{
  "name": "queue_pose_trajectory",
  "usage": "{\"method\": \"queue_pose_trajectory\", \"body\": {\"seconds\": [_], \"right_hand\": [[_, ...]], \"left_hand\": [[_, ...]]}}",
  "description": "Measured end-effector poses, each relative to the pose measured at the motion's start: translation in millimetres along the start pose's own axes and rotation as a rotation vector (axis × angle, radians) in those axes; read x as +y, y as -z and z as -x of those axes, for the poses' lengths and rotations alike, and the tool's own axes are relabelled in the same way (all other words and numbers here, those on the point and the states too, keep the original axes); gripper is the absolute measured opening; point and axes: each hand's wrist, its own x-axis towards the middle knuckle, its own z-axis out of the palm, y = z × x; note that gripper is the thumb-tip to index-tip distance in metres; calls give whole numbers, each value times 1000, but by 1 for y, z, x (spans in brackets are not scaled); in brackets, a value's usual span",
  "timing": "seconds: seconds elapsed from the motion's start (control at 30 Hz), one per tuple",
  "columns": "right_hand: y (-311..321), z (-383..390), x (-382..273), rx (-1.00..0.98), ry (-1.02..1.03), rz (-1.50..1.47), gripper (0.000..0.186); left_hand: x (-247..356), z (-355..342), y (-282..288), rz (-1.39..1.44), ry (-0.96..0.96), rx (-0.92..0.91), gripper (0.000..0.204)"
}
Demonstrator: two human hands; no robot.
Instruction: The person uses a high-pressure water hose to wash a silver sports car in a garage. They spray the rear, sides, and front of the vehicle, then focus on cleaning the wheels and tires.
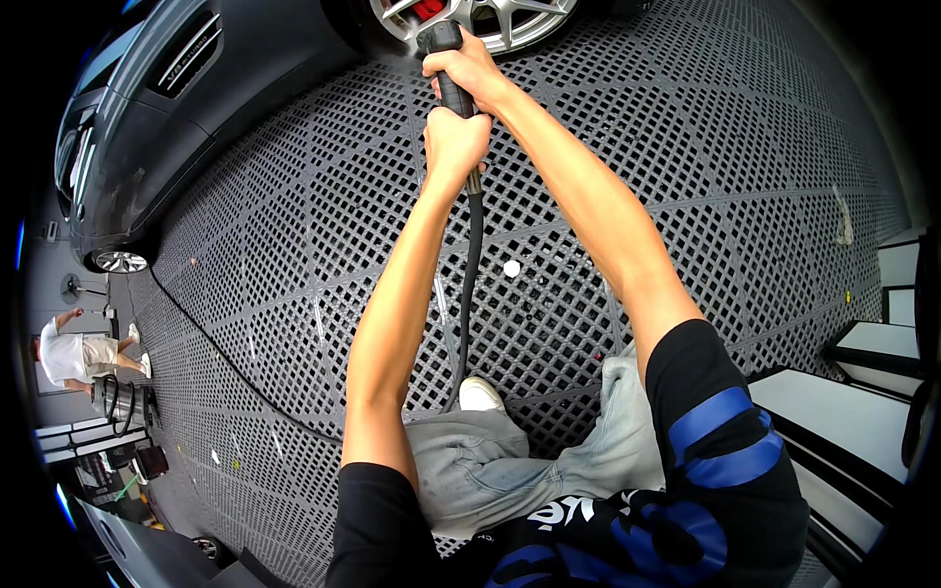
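Both my arms stretch forward to a black spray gun (440,37), a pressure-washer type with a hose at its lower end. My right hand (467,73) wraps round the upper grip, just under the gun's head. Below it, my left hand (456,145) is closed round the lower part of the handle. From there a black hose (471,265) runs down towards my shoe. Directly beyond the gun's head is a silver spoked car wheel (515,22) with a red brake caliper (428,9). A faint whitish haze shows beside the head; the nozzle tip is hard to make out.
A dark grey car (245,73) fills the upper left. Grey grid tiles (323,235) cover the floor, with the hose trailing across to the left. Another person (67,351) in white stands far left beside a metal canister (113,404). Pale panels with black frames (833,416) line the right.
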Motion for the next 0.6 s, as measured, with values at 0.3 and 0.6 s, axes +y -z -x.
{"method": "queue_pose_trajectory", "body": {"seconds": [0.3,0.6], "right_hand": [[-2,4,-7,-95,36,19,43],[-17,12,-22,-106,55,25,49]], "left_hand": [[1,6,-1,24,2,29,12],[7,14,9,33,-1,48,10]]}}
